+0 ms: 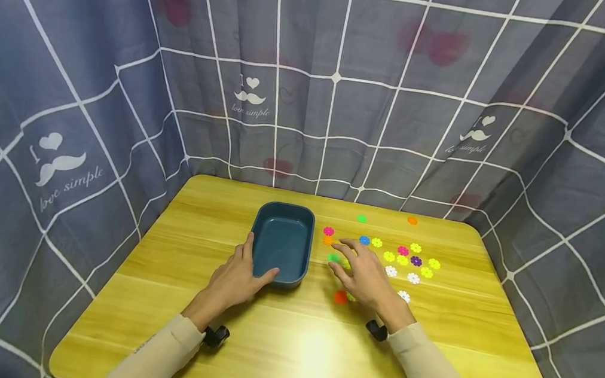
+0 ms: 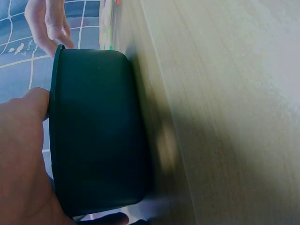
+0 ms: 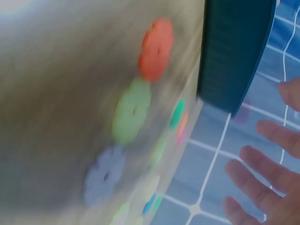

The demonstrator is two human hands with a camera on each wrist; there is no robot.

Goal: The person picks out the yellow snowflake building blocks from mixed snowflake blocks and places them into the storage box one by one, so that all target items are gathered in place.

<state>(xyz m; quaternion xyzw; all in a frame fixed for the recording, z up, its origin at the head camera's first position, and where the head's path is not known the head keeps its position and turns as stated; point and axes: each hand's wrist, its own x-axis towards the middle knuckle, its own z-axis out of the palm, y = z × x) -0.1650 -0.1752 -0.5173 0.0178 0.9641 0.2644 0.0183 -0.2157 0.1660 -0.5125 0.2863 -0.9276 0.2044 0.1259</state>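
Gripping: my left hand (image 1: pixel 235 276) holds the near-left corner of the dark teal, round-cornered rectangular box (image 1: pixel 283 241), thumb over the near rim, fingers along the left wall.
Box: left of the middle of the yellow wood-grain table (image 1: pixel 278 343), between my hands, its long axis running near to far.
Right hand (image 1: pixel 368 273): relaxed, fingers spread and slightly bent, above the left part of the scattered flower-shaped discs; I see nothing held in it.
Green disc: the bright green flat flower-shaped disc (image 1: pixel 333 257) shows between my right thumb and fingertips, just right of the box; my right hand is nearer to it, with a gap above the tabletop.
Orange-red disc: this flat flower-shaped disc (image 1: pixel 340 297) lies nearer me, left of my right wrist.
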